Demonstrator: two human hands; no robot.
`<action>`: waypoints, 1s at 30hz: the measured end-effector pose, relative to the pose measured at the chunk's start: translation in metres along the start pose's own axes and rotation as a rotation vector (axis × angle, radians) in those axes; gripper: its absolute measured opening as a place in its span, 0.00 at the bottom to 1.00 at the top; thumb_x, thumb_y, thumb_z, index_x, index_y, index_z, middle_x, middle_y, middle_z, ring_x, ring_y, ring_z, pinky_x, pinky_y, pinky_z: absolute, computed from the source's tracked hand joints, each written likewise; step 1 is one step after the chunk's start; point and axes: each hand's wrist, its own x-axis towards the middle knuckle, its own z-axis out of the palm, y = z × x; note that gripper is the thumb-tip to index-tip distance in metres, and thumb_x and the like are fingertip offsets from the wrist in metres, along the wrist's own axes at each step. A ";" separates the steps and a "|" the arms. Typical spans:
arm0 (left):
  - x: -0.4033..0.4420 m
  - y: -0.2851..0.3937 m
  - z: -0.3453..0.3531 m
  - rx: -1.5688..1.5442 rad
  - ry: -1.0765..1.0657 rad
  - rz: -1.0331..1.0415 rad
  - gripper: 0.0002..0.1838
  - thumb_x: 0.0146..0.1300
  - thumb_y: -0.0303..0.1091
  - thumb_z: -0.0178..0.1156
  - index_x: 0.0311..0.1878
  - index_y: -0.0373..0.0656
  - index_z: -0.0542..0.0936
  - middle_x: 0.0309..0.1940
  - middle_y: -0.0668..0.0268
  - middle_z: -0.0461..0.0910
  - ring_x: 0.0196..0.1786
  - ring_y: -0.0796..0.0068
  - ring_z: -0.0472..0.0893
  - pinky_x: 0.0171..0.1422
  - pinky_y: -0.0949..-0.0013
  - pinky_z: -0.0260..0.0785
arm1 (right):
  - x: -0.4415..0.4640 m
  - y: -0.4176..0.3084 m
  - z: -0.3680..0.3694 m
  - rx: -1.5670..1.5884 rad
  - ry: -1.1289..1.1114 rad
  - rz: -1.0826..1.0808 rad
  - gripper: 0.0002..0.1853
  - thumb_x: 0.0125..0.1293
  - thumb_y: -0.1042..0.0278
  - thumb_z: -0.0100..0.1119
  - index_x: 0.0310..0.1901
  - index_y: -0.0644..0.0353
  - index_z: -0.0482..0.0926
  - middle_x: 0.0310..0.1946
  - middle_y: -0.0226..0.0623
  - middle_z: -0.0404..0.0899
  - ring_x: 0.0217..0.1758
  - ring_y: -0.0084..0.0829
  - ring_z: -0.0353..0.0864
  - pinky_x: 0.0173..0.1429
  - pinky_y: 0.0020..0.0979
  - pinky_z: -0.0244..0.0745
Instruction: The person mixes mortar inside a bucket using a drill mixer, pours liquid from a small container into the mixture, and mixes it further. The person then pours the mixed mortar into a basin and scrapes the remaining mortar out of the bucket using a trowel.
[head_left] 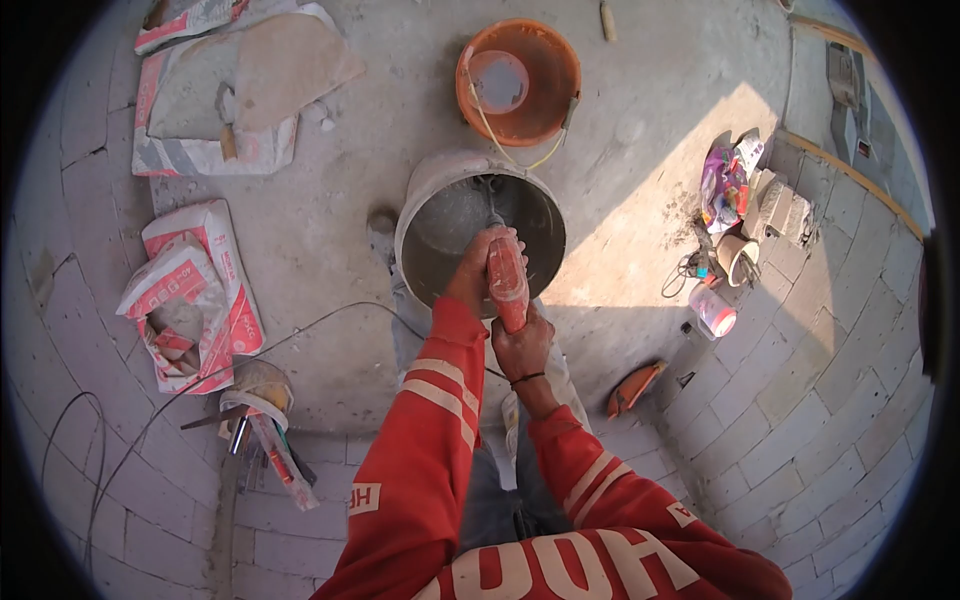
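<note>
A red power tool (508, 280) is held over a large pale bucket (418, 205), its shaft reaching down inside. My left hand (472, 268) is wrapped round the front of the tool, near the bucket's middle. Round the tool's rear end, by the bucket's near rim, my right hand (524, 350) is closed. Grey material lines the inside of the bucket; how deep the shaft goes is hard to tell.
An orange bucket (568, 85) stands beyond. Bags (235, 270) lie on the left, above a small bucket of hand tools (265, 385). A cable (330, 312) crosses the floor. Blocks (785, 208) and a plastic jar (712, 310) are at the right.
</note>
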 end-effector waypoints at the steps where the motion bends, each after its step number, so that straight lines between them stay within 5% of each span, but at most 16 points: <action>1: 0.002 0.004 -0.002 0.005 -0.004 0.010 0.22 0.58 0.49 0.71 0.49 0.46 0.80 0.40 0.63 0.82 0.42 0.65 0.84 0.52 0.61 0.80 | 0.002 -0.004 0.001 0.018 -0.010 0.000 0.14 0.51 0.66 0.67 0.37 0.65 0.79 0.29 0.55 0.84 0.37 0.62 0.84 0.46 0.55 0.79; 8: -0.010 0.014 -0.011 0.042 0.000 0.031 0.25 0.66 0.53 0.64 0.57 0.45 0.78 0.49 0.61 0.81 0.48 0.65 0.83 0.56 0.60 0.77 | -0.001 -0.006 0.005 0.012 -0.106 -0.028 0.15 0.51 0.66 0.67 0.38 0.64 0.80 0.29 0.54 0.84 0.36 0.61 0.84 0.45 0.54 0.79; 14: -0.030 0.019 -0.010 -0.043 0.036 0.192 0.21 0.61 0.49 0.69 0.49 0.45 0.79 0.44 0.61 0.81 0.45 0.64 0.83 0.53 0.63 0.80 | -0.002 -0.014 0.010 0.027 -0.125 -0.116 0.16 0.51 0.66 0.67 0.40 0.64 0.80 0.31 0.54 0.84 0.37 0.60 0.84 0.46 0.52 0.80; 17: -0.026 0.018 -0.014 0.001 0.054 0.158 0.26 0.63 0.55 0.65 0.55 0.46 0.79 0.48 0.61 0.81 0.47 0.65 0.82 0.55 0.61 0.77 | -0.002 -0.017 0.005 0.023 -0.161 -0.087 0.16 0.51 0.67 0.67 0.41 0.65 0.80 0.32 0.54 0.84 0.38 0.59 0.85 0.46 0.51 0.80; 30: -0.031 0.005 -0.030 -0.054 0.096 0.201 0.21 0.64 0.49 0.67 0.53 0.46 0.77 0.51 0.58 0.78 0.51 0.63 0.80 0.61 0.61 0.76 | -0.001 -0.011 -0.007 0.038 -0.296 -0.112 0.15 0.52 0.66 0.67 0.41 0.63 0.81 0.32 0.53 0.85 0.40 0.58 0.86 0.47 0.50 0.81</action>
